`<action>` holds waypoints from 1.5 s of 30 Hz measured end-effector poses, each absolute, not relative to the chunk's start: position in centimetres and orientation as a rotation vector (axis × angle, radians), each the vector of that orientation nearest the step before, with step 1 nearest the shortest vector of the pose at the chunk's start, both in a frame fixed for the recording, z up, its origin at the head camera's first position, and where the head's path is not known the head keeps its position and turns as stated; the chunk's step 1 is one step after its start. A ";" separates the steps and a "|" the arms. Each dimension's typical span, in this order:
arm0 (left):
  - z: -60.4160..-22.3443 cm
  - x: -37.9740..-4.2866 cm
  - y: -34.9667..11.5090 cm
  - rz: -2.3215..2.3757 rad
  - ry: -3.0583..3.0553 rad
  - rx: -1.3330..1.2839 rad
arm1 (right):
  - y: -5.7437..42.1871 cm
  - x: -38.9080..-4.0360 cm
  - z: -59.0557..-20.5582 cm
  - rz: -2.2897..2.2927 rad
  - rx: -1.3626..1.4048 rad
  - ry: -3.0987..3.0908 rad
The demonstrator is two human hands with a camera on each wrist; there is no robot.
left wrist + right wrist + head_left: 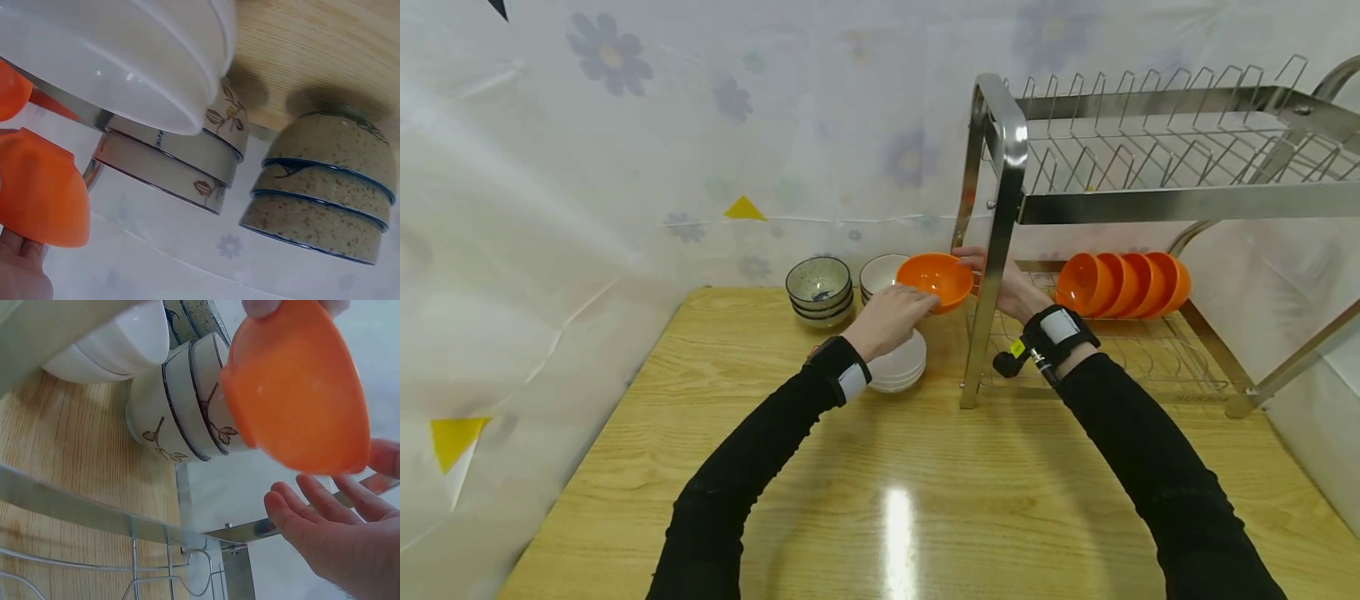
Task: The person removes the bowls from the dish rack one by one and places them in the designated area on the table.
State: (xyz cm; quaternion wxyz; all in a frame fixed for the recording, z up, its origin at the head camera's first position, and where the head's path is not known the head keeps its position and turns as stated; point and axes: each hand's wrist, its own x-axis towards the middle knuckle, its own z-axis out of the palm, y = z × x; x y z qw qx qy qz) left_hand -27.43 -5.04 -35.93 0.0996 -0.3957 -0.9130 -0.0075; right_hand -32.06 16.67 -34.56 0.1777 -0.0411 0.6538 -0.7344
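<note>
Head view: glossy orange bowl held between the 2 hands, left hand pinching its rim; wood-grain table below them, flower-print sheeting beyond. Left wrist view: bowl's exterior plain, foot evident. Right wrist view: right hand has fingers spread just beside the rim; thumb contact undetermined.

left arm black-sleeved, stretched forward, left hand in a pinch, right arm likewise sleeved, right hand with fingers extended
</note>
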 end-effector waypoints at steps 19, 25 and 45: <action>-36.0 -26.1 -12.3 -0.223 -2.661 -0.969 | 19.2 -31.9 -34.9 -2.055 -0.091 1.841; -36.6 -25.5 -14.5 -0.231 -2.627 -0.946 | 20.5 -31.3 -34.7 -2.101 -0.013 1.751; -40.3 -23.2 -19.9 -0.197 -2.461 -1.000 | 23.8 -30.3 -35.2 -2.111 0.026 1.751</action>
